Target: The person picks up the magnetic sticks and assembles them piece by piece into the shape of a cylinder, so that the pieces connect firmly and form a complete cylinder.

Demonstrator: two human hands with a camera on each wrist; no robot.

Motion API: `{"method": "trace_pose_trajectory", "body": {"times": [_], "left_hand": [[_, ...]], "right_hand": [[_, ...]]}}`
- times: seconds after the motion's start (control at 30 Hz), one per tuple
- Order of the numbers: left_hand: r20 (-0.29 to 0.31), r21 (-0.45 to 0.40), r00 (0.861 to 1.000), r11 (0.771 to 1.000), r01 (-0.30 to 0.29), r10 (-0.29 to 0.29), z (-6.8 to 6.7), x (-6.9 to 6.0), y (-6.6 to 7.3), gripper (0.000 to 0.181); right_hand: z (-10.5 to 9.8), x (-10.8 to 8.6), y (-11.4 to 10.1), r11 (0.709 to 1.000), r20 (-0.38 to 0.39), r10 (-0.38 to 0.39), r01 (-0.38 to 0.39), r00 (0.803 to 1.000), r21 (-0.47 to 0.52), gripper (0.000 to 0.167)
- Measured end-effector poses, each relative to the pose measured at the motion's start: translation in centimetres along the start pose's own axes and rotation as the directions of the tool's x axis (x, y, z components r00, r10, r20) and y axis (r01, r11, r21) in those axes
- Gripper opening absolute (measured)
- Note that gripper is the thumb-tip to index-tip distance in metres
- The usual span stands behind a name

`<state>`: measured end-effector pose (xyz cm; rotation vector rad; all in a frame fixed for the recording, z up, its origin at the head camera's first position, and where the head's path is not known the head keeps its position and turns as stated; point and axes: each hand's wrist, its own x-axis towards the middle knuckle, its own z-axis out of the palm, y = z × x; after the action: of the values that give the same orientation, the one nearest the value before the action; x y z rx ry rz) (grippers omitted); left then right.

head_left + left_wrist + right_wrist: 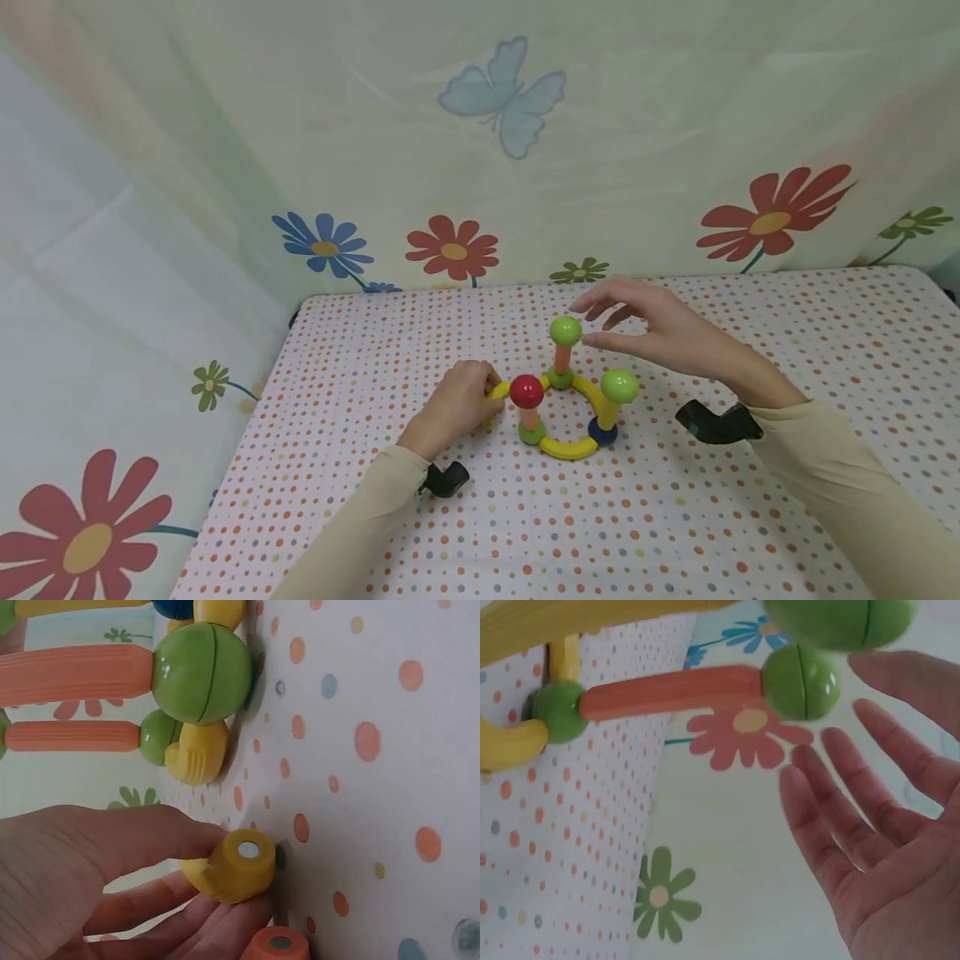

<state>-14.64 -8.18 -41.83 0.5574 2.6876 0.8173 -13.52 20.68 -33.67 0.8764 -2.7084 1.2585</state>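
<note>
My left hand (459, 398) pinches a yellow curved magnetic rod (238, 871) between thumb and fingers, low over the tabletop. Its round end with a silvery disc faces the left wrist camera. The end of an orange rod (279, 946) shows by the fingertips. To the right is a magnetic-stick structure of yellow curved rods (568, 449) and balls in a ring. Three upright rods rise from it, topped by a red ball (527, 391) and two green balls. My right hand (656, 329), fingers spread and holding nothing, hovers beside the rear green ball (566, 331).
White dotted cloth (637, 517) covers the table. Behind it hangs a pale curtain (637, 125) printed with flowers and a butterfly. Black wrist-camera mounts (716, 422) stick out from both wrists. A blue ball (602, 432) sits at the ring's right side.
</note>
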Motion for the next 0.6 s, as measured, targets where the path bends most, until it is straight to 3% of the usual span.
{"method": "trace_pose_trajectory", "body": {"times": [0.1,0.23,0.4,0.6], "left_hand": [[0.024,-0.027,1.000,1.000,-0.007,0.007,-0.2,0.2,0.0,0.018],[0.057,-0.088,0.998,0.996,-0.011,0.016,-1.0,0.5,0.1,0.021],[0.023,-0.178,0.998,0.982,-0.060,0.065,-2.9,1.1,0.4,0.025],[-0.011,-0.249,0.994,0.962,-0.112,0.113,-5.4,1.6,2.4,0.028]], "right_hand": [[0.3,0.8,-0.9,1.000,0.065,0.004,-0.003,0.998,-0.015,0.041],[0.8,1.4,-1.1,1.000,0.088,0.019,-0.019,0.996,0.005,0.040],[1.3,1.6,-0.7,1.000,0.069,0.024,-0.024,0.997,0.004,0.038],[1.4,1.8,-0.7,0.999,0.045,0.041,-0.042,0.998,0.009,0.038]]}}
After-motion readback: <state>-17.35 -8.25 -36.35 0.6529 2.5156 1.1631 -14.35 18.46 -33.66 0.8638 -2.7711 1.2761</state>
